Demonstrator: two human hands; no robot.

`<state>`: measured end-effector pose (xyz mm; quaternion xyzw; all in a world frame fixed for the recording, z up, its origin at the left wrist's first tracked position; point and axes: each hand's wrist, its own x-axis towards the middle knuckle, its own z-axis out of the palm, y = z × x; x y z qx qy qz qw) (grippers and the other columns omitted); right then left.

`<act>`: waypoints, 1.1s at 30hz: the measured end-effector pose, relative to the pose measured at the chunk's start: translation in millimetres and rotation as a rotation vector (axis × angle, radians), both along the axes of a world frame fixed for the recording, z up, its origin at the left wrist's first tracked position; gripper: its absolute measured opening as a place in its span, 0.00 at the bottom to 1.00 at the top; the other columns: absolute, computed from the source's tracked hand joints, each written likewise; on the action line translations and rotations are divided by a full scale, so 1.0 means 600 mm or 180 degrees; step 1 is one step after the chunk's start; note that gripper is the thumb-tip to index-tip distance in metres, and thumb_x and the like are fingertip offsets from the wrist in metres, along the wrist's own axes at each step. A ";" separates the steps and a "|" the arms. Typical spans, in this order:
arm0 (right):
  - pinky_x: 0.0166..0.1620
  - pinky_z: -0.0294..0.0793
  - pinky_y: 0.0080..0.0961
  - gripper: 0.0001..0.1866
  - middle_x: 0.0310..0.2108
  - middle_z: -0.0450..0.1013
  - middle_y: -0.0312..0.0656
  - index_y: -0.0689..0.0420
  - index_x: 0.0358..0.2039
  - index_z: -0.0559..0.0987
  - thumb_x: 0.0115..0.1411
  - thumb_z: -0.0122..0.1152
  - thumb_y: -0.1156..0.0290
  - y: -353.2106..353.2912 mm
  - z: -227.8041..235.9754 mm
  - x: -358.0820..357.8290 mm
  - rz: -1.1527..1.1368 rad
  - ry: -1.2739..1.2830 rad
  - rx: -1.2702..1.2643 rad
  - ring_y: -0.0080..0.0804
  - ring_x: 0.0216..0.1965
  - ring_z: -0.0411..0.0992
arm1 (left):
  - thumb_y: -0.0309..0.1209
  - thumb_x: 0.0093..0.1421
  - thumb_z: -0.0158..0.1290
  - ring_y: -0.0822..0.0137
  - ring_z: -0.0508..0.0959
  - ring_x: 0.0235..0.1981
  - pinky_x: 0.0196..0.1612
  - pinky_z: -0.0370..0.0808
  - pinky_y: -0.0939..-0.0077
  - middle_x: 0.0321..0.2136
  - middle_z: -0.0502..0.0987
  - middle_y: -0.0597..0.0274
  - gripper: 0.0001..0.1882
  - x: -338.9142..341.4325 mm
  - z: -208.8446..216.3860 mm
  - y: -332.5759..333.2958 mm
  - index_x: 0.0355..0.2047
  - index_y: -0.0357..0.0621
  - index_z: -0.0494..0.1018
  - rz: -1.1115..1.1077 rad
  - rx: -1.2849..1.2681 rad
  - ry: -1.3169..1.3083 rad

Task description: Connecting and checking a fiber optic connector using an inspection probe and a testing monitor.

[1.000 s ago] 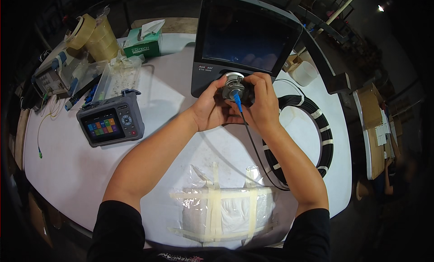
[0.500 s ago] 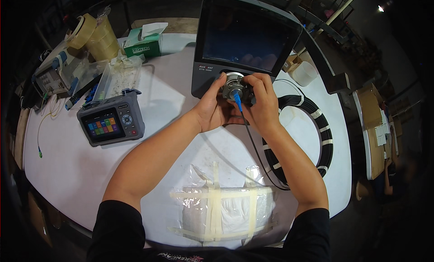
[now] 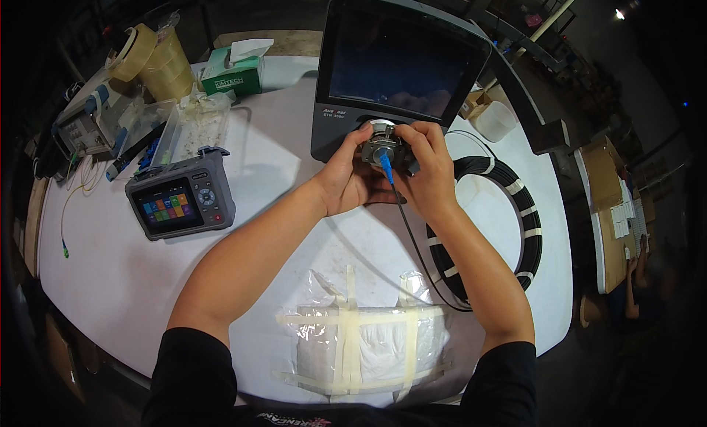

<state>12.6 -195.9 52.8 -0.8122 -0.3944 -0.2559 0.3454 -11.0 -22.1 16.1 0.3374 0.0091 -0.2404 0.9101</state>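
In the head view, the person's two hands come together at the lower front of a dark screen unit (image 3: 401,55), both clamped on a round metal fitting (image 3: 381,143). The left hand (image 3: 340,178) grips it from the left, thumb against its side. The right hand (image 3: 433,171) takes it from the right, its fingers bent over that edge; some fingertips are hidden. A blue connector (image 3: 387,168) sits at the fitting's near face, between the hands, and a thin black cable (image 3: 411,239) runs from it toward the person. Whether the fitting is fixed to the unit cannot be told.

A black cable coil (image 3: 532,221), bound with pale ties, lies on the white table (image 3: 280,254) beside the right forearm. A grey handheld tester (image 3: 180,199) with a lit, coloured display stands to the left. Nearest the person, a white pad (image 3: 383,353) is taped down under clear film. A green tissue box (image 3: 234,76) stands toward the far edge.
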 end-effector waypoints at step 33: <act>0.46 0.80 0.36 0.37 0.50 0.70 0.45 0.55 0.54 0.77 0.40 0.79 0.80 -0.003 -0.002 0.004 0.0069 0.0064 0.0000 0.48 0.47 0.77 | 0.69 0.66 0.41 0.57 0.84 0.40 0.54 0.81 0.47 0.41 0.81 0.52 0.39 -0.011 0.010 -0.002 0.52 0.43 0.73 0.0085 0.0024 -0.0108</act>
